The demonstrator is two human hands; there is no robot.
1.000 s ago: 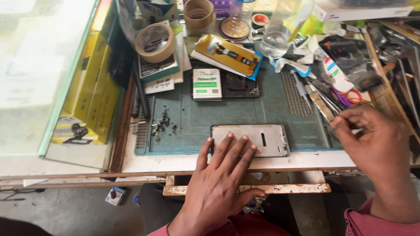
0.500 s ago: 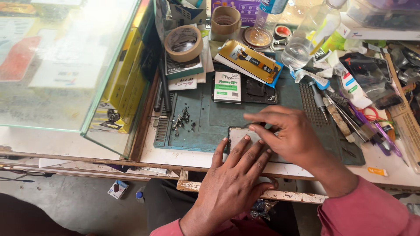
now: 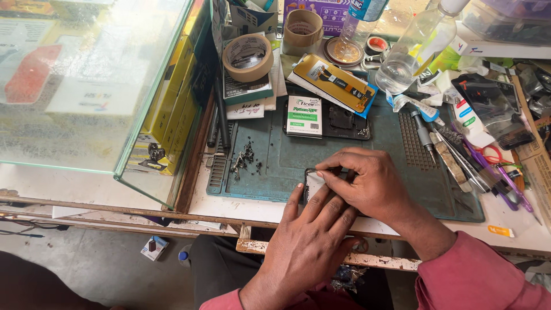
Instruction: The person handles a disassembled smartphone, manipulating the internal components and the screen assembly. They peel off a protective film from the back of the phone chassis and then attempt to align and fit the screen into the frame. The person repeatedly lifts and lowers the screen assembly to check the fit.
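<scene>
A person sits at a cluttered repair bench, seen from above. Both bare hands meet over a phone frame [image 3: 313, 182] lying at the near edge of a teal work mat [image 3: 275, 161]. The left hand [image 3: 313, 235] lies flat and open, fingers spread across the phone to pin it down. The right hand [image 3: 367, 181] curls over the top, its fingertips [image 3: 327, 177] pinched at the phone's upper left corner; whether they grip a small tool or part cannot be told. Doing this well seems to call for steady downward pressure from the flat hand, and light, careful work at the corner so the frame does not slide off the mat. Loose dark screws [image 3: 244, 159] lie scattered on the mat to the left. Behind, a clear plastic bottle [image 3: 410, 51] holds a little clear liquid, and a small brown cup [image 3: 302, 28] stands upright, its contents hidden. A roll of tape [image 3: 247, 56] rests on a small box.
</scene>
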